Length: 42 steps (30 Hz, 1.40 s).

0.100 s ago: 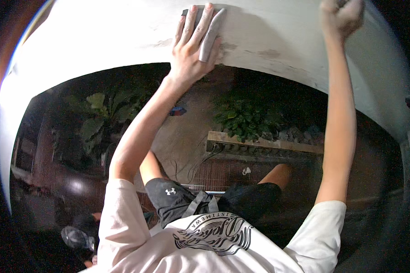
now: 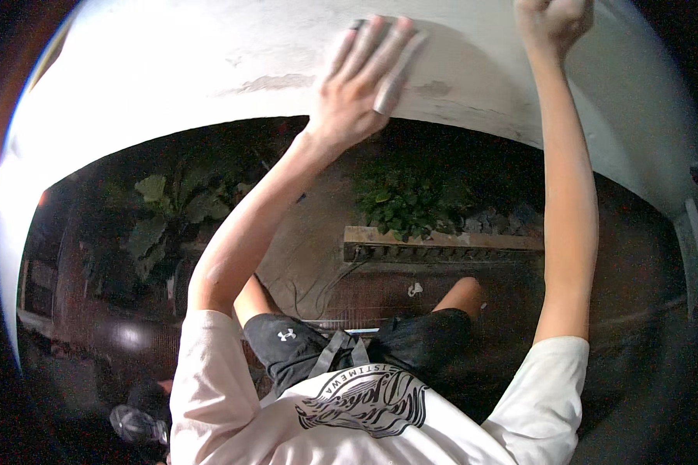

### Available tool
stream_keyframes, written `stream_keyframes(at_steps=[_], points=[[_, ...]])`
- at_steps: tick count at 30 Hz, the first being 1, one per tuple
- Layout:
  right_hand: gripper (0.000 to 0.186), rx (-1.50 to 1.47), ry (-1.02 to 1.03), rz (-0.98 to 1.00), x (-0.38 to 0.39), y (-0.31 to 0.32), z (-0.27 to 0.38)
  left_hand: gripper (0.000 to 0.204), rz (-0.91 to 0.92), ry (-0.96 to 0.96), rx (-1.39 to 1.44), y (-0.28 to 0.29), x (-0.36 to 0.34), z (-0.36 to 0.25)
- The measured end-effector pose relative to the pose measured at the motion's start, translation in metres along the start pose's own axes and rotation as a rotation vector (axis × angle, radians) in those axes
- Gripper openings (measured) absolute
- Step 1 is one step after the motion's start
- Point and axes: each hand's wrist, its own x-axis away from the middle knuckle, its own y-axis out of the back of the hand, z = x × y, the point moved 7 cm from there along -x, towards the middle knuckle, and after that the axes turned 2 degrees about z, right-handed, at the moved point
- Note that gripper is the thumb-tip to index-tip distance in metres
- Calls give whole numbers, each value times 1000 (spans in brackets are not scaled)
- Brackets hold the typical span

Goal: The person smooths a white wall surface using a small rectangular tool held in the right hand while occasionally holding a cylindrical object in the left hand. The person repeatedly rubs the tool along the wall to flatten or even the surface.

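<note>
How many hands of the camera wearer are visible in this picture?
2: the left hand, fingers extended over a grey sheet at the white surface; the right hand, upper right, partly cut off.

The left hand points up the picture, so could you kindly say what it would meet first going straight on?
The left hand would likely meet only more white surface; its way looks free to the picture's top edge, though depth is unclear.
</note>
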Motion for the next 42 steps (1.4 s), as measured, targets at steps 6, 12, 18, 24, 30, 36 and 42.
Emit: stream_keyframes(at_steps=[6,12,18,24,30,36,42], points=[[52,146,97,101,-23,31,-16,66,304,-286,-38,-4,6,-17],[59,111,-59,-142,-9,32,-45,68,233,-153,-73,48,20,24],[66,259,-112,-88,3,49,-52,77,307,-210,137,-27,-35,-58],[66,281,60,-58,0,43,-43,78,343,-308,28,-29,-8,-50],[56,207,46,5,13,36,-14,68,490,-235,-194,22,37,-2],[47,-80,513,55,22,9,44,56,251,-113,-164,52,21,17],[68,-324,411,475,55,-38,109,50,46,100,-144,70,42,50]])
